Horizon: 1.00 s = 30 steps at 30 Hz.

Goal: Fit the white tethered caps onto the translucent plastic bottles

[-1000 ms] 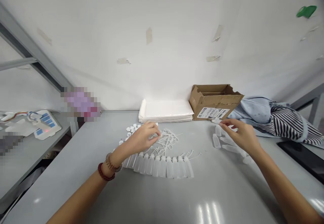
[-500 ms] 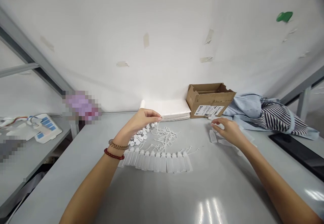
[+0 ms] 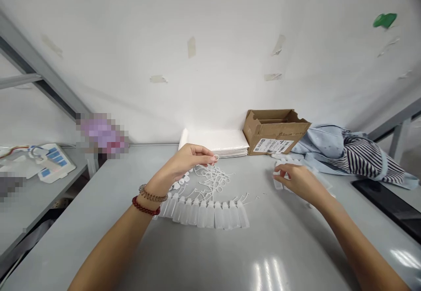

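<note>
Right hand (image 3: pixel 296 179) now grips bottle (image 3: pixel 278 182), label (image 3: pixel 274 145) illegible

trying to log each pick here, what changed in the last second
The left hand rose off the loose pile of white parts and now pinches a small white piece above it. The right hand, which was hovering over the loose bottles, now seems to grip a small bottle. The row of bottles, cardboard box and stack of white sheets stayed put.
</note>
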Each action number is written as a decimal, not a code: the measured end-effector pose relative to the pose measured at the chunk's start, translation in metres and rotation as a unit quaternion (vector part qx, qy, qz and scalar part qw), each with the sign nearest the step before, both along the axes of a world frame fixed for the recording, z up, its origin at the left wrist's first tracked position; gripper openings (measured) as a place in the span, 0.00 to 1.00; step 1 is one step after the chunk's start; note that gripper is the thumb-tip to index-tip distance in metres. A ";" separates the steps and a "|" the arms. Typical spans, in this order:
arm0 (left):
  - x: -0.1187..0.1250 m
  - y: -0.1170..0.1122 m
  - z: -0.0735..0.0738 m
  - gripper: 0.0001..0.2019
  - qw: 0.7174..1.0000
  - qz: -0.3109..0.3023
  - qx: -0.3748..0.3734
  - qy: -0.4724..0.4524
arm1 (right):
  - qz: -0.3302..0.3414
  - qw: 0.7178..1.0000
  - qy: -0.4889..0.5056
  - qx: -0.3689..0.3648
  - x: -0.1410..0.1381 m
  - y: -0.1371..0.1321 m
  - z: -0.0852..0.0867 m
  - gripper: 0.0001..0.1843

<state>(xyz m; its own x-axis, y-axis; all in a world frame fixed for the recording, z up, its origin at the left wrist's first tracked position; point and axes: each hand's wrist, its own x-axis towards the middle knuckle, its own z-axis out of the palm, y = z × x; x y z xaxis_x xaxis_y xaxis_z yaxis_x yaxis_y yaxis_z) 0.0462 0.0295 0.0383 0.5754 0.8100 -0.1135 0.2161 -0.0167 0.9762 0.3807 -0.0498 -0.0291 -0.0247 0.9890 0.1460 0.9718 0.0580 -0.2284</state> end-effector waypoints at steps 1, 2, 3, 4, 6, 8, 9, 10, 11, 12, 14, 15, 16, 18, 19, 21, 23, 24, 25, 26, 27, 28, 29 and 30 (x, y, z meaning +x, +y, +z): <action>0.000 -0.001 0.001 0.08 1.000 0.010 0.000 0.005 | -0.001 1.000 -0.006 -0.003 -0.001 0.000 -0.001 0.12; 0.001 -0.002 0.001 0.08 1.000 0.021 0.000 0.012 | -0.001 1.000 -0.012 -0.005 -0.003 0.000 -0.002 0.13; 0.001 -0.003 0.002 0.09 0.999 0.035 0.001 0.021 | 0.000 1.000 -0.018 -0.007 -0.004 0.000 -0.004 0.13; 0.001 -0.003 0.002 0.10 0.998 0.047 0.002 0.031 | 0.001 1.000 -0.023 -0.009 -0.005 0.000 -0.005 0.14; 0.002 -0.005 0.003 0.10 0.997 0.066 0.008 0.046 | 0.002 0.999 -0.031 -0.012 -0.007 -0.001 -0.008 0.14; 0.002 -0.006 0.005 0.11 0.995 0.077 0.014 0.060 | 0.002 0.999 -0.035 -0.012 -0.008 -0.001 -0.011 0.14; 0.003 -0.006 0.005 0.11 0.994 0.082 0.017 0.067 | 0.003 0.999 -0.036 -0.012 -0.009 -0.001 -0.012 0.14; 0.003 -0.006 0.006 0.11 0.993 0.086 0.020 0.073 | 0.005 0.999 -0.035 -0.011 -0.009 -0.001 -0.012 0.14; 0.003 -0.007 0.007 0.12 0.993 0.090 0.024 0.077 | 0.008 0.999 -0.034 -0.011 -0.009 -0.001 -0.012 0.14; 0.003 -0.007 0.007 0.12 0.992 0.092 0.027 0.080 | 0.012 0.999 -0.030 -0.008 -0.010 -0.001 -0.011 0.13; 0.002 -0.009 0.009 0.11 0.992 0.091 0.033 0.080 | 0.026 1.000 -0.004 0.012 -0.014 -0.001 -0.008 0.13; 0.002 -0.010 0.010 0.11 0.992 0.091 0.036 0.081 | 0.036 0.999 0.018 0.030 -0.017 0.000 -0.005 0.12; 0.002 -0.011 0.010 0.11 0.991 0.093 0.039 0.083 | 0.050 0.996 0.043 0.053 -0.021 0.000 -0.002 0.12; 0.001 -0.013 0.013 0.11 0.990 0.097 0.045 0.087 | 0.082 0.987 0.088 0.104 -0.033 0.000 0.005 0.12; 0.001 -0.014 0.014 0.10 0.990 0.099 0.047 0.088 | 0.099 0.982 0.101 0.124 -0.040 0.000 0.009 0.12; 0.000 -0.017 0.017 0.10 0.990 0.102 0.056 0.080 | 0.131 0.972 0.113 0.158 -0.057 0.001 0.019 0.12; 0.000 -0.020 0.020 0.10 0.990 0.104 0.069 0.069 | 0.157 0.963 0.124 0.181 -0.075 0.002 0.031 0.11; 0.000 -0.021 0.021 0.09 0.989 0.105 0.076 0.065 | 0.170 0.957 0.133 0.193 -0.085 0.004 0.037 0.11; 0.000 -0.022 0.022 0.09 0.989 0.105 0.081 0.065 | 0.184 0.951 0.145 0.202 -0.094 0.006 0.044 0.11; 0.000 -0.023 0.023 0.09 0.989 0.103 0.086 0.063 | 0.192 0.945 0.158 0.211 -0.103 0.009 0.050 0.11; 0.000 -0.024 0.024 0.09 0.989 0.100 0.087 0.057 | 0.200 0.940 0.170 0.216 -0.111 0.011 0.055 0.12; 0.000 -0.024 0.025 0.09 0.991 0.096 0.087 0.045 | 0.209 0.934 0.182 0.224 -0.119 0.014 0.061 0.12; -0.001 -0.025 0.026 0.09 0.992 0.093 0.086 0.029 | 0.217 0.929 0.196 0.228 -0.126 0.017 0.066 0.11; -0.001 -0.025 0.026 0.09 0.992 0.092 0.085 0.011 | 0.223 0.923 0.210 0.234 -0.131 0.020 0.070 0.11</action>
